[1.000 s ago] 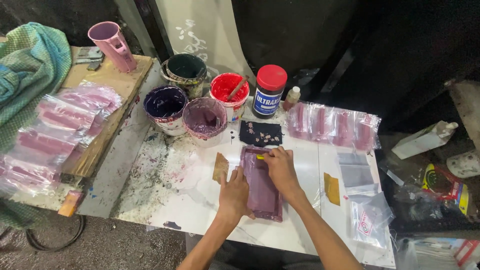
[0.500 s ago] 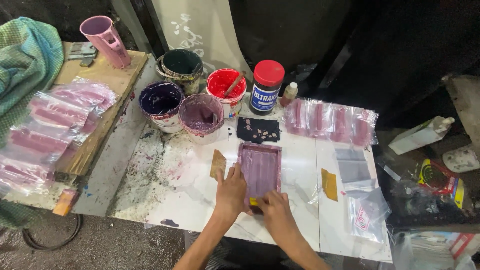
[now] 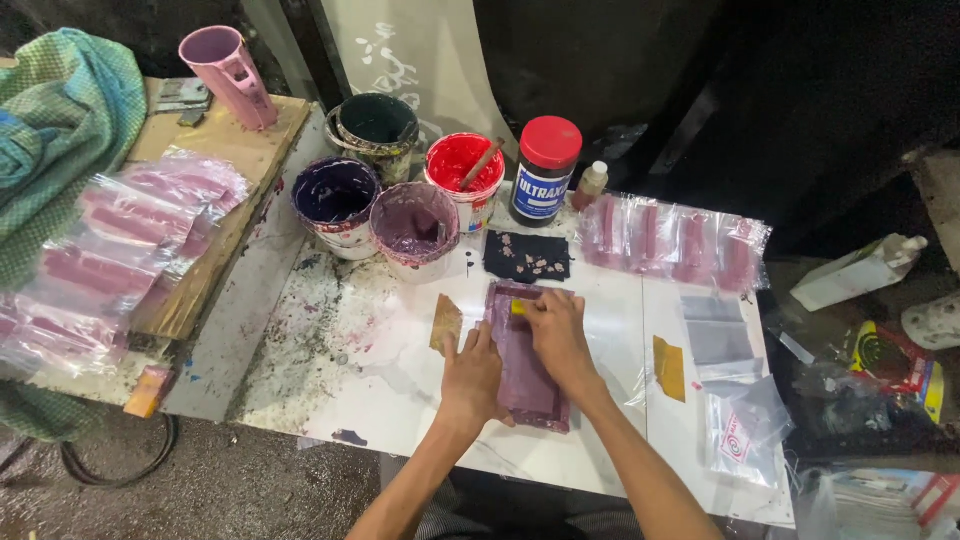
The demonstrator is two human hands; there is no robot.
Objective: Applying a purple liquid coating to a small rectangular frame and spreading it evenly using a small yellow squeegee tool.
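Note:
A small purple-stained printing frame [image 3: 527,385] lies flat on the white table [image 3: 340,400]. My left hand [image 3: 470,375] presses on the frame's left edge and holds it down. At the frame's far end, my right hand [image 3: 556,335] grips a small yellow squeegee [image 3: 518,307], mostly hidden under the fingers. A tan card [image 3: 446,322] lies just left of my left hand, and a dark ink-spotted pad [image 3: 527,255] sits beyond the frame.
Behind stand paint pots: dark purple [image 3: 335,195], mauve [image 3: 413,225], red with a stick [image 3: 460,165], dark green [image 3: 375,120], and a red-lidded jar [image 3: 545,170]. Pink-printed plastic bags [image 3: 680,245] lie far right, more bags [image 3: 130,230] on the left board. A yellow scraper [image 3: 668,365] and clear bags [image 3: 735,440] lie right.
My right hand drew the squeegee from the frame's far end to its near end, then returned to the far end. My left hand stayed on the frame's left edge.

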